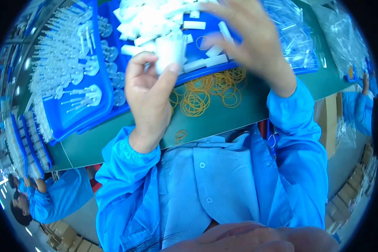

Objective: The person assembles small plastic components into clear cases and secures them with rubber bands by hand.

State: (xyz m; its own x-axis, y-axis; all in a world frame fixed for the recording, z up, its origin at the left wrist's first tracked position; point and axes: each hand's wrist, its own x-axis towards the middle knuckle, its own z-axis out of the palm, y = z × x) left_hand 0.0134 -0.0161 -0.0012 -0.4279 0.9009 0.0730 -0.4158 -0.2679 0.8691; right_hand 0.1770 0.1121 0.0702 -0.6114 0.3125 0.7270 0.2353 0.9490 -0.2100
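My left hand [149, 98] grips a bundle of small white plastic pieces [170, 52], held upright between thumb and fingers above the edge of a blue tray [206, 52]. My right hand [256, 42] hovers just right of the bundle, fingers spread and blurred, a yellow rubber band [203, 42] near its fingertips. Whether it holds the band is unclear. Loose white pieces [155, 19] fill the tray. Several yellow rubber bands [210, 90] lie on the green table [239, 113] below my hands.
A second blue tray [67, 122] at left carries white stemmed plastic parts [67, 54]. Clear bags of parts [294, 38] lie at right. Another person in blue [50, 197] works at lower left; another sleeve [359, 109] shows at right. Cardboard boxes [348, 193] sit on the floor.
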